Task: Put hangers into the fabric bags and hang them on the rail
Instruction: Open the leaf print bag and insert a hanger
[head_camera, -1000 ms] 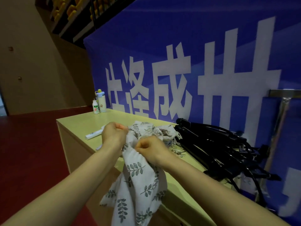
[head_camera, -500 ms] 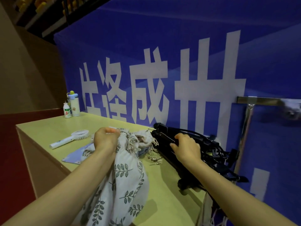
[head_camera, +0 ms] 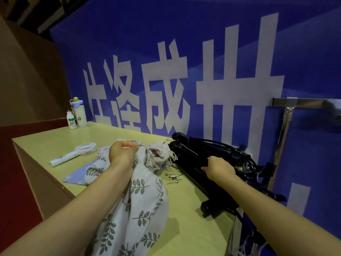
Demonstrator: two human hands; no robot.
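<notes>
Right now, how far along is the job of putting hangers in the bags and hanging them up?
Early. Nothing hangs on the visible part of the rail. The left hand grips a leaf-print bag by its gathered top; the right hand is on the black hanger pile. Inserting a hanger and hanging remain.

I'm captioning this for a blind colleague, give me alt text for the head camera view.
A person's left hand grips a leaf-print fabric bag draped over a table edge, while the right hand rests on a pile of black hangers. A metal rail stands at right.
</notes>
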